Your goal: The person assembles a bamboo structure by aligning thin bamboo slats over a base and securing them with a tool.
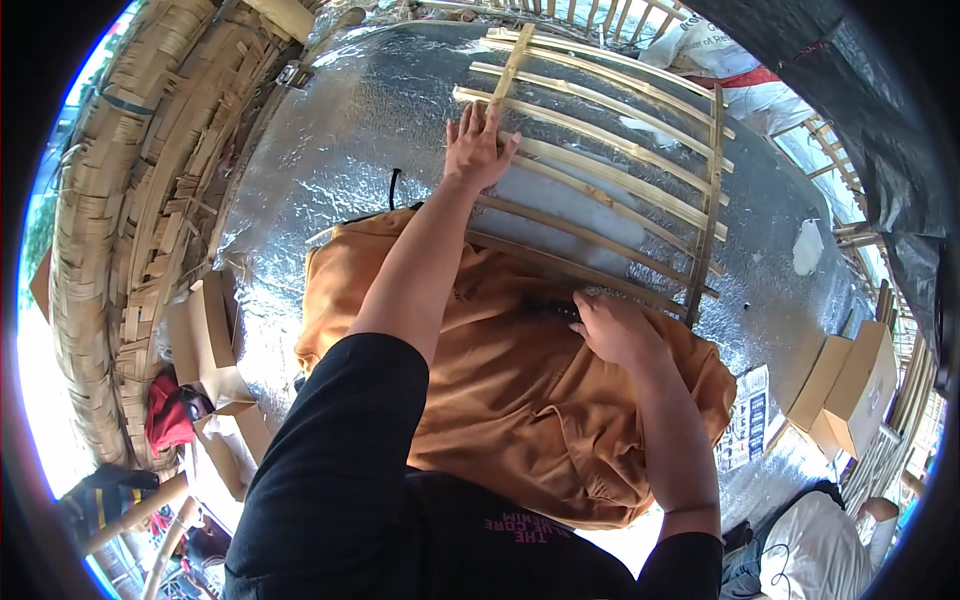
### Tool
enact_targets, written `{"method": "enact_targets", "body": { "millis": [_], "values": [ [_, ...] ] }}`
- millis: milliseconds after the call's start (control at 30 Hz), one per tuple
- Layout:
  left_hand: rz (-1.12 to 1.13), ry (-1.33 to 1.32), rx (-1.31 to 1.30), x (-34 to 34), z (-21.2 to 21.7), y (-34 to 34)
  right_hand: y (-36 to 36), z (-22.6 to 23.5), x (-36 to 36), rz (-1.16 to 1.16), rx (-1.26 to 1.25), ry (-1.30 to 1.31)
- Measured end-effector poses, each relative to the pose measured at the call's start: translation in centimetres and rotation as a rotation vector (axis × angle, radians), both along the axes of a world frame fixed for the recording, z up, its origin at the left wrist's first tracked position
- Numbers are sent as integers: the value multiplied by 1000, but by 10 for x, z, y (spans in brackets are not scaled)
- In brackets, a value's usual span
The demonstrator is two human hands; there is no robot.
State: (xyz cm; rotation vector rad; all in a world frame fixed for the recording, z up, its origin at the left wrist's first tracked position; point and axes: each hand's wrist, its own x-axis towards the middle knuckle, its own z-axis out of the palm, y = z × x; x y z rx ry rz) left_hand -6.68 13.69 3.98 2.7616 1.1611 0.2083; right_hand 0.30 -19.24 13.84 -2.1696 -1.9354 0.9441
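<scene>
Fingers [475, 122] of the left hand [482, 152] are spread apart, laid over the left-hand crosspiece and slat ends of a frame [622, 181] of pale wooden strips, in the head view. Its thumb stands out to the right, away from the others. The right hand [618, 328] is lower down, near the frame's bottom edge, with its fingers bent and the thumb apart from the index finger; whether they grip anything I cannot tell. It rests over an orange-brown cloth [520, 400], creased and bunched between the person's body and the frame. The frame lies in the upper middle, on a shiny silver sheet [330, 130], its long slats running across to a second crosspiece at the right. Woven bamboo [95, 260] curves along the left side. Near it are open cardboard boxes [207, 340] and a red cloth [168, 415]. On the right, another cardboard box [855, 390] stands near a printed sheet of paper [745, 425]; dark plastic [860, 110] hangs at upper right, beside a white sack [695, 50].
</scene>
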Motion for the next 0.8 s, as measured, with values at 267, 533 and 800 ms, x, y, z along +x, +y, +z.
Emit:
{"method": "enact_targets", "body": {
  "millis": [267,533,800],
  "values": [
    [-9,-54,-1,-4,-6,-3,0,6,2,-17,-98,3],
    [-1,-73,-18,0,2,-8,-6,-10,3,-39,86,30],
    [-4,-159,-66,-2,-10,3,5,-3,4,-58,-114,29]
  ]
}}
